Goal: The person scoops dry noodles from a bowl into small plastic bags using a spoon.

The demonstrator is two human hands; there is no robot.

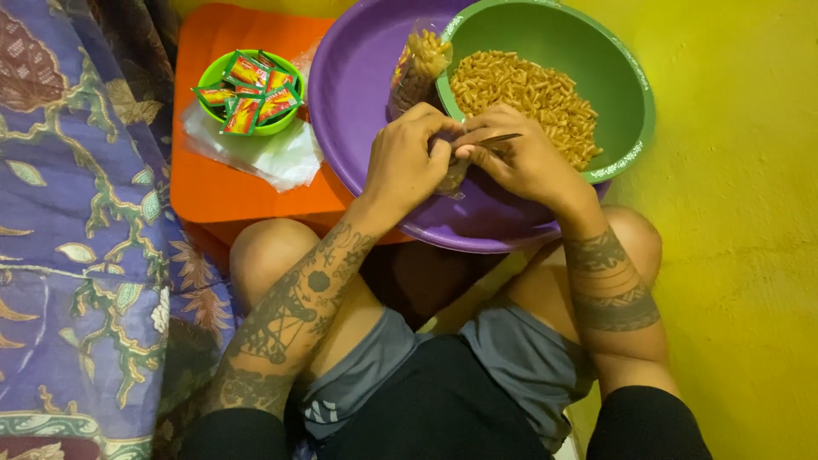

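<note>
home floor | yellow wall [741, 213] | patterned cloth [68, 213] | snack-filled bowl [554, 51]

Two bowls sit on the floor: one large green bowl [626, 77] of macaroni snacks and one small green bowl [213, 81] with about seven red sachets [277, 102]. One purple basin [349, 94], one orange tray [217, 187], one clear bag [417, 68].

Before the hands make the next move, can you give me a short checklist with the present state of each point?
1. Left hand grips clear bag of macaroni: ok.
2. Right hand holds thin dark tool: ok; its kind: cannot tell.
3. Green bowl holds macaroni: ok.
4. Purple basin rests across knees: ok.
5. Small green bowl of red sachets upright: ok.
6. Bag sealed: cannot tell.
</note>
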